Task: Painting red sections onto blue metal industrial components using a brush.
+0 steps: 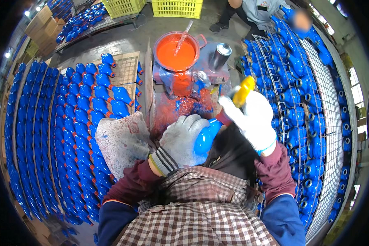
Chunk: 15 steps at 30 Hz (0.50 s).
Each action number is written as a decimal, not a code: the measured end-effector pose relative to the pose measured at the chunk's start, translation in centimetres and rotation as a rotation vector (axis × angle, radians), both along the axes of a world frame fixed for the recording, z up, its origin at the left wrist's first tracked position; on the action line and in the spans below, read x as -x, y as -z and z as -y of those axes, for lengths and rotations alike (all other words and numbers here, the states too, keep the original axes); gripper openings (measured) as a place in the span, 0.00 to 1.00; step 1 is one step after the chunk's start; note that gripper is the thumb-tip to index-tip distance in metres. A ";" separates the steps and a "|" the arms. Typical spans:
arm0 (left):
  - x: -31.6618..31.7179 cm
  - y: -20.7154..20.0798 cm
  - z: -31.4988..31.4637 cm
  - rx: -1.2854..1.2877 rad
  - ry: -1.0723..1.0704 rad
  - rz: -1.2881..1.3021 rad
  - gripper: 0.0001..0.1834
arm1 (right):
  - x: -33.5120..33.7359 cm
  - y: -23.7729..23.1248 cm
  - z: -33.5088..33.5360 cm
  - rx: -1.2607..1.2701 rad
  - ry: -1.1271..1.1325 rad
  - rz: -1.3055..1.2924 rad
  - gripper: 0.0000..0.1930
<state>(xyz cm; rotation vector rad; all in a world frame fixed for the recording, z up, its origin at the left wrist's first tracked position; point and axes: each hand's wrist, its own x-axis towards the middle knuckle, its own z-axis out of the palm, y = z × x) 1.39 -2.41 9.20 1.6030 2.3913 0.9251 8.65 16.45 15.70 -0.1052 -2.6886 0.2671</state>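
Observation:
My left hand [182, 141], in a grey work glove, is wrapped round a glossy blue bottle-shaped part [206, 137], held tilted over my lap. Its narrow end points up and right, toward my other hand. My right hand [254, 119], in a white glove, grips a yellow-handled tool [244, 91], whose working end is hidden by the fingers. Dark red shows at the part's narrow end, beside the right fingers; I cannot tell whether it is paint or the tool's tip. Ahead stands a pot of orange-red paint [175, 51], with a clear stick [183, 39] leaning in it.
A metal can [220, 57] stands right of the pot on a paint-smeared stand [160, 77]. Rows of blue parts with red ends [84, 92] fill the left; more blue parts [293, 96] lie on wire racks at right. Yellow crates [176, 9] and a seated person [258, 14] are beyond.

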 end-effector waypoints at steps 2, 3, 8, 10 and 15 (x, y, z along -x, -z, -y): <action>0.0 0.3 0.2 -0.158 -0.053 0.182 0.42 | -1.0 -0.2 0.2 0.202 -0.016 -0.169 0.08; 0.2 0.8 0.6 -0.193 -0.035 0.233 0.46 | -1.5 0.5 -0.4 0.300 -0.131 -0.234 0.11; -0.1 4.2 2.1 -0.441 0.011 0.877 0.52 | -3.9 3.8 0.2 0.893 -0.156 -0.462 0.09; -0.4 4.9 2.5 -0.618 0.061 1.281 0.59 | -3.0 5.4 0.6 1.096 -0.128 -0.604 0.09; -2.2 3.7 1.5 -0.812 0.327 2.023 0.49 | -2.0 9.0 2.3 2.159 -0.109 -0.534 0.09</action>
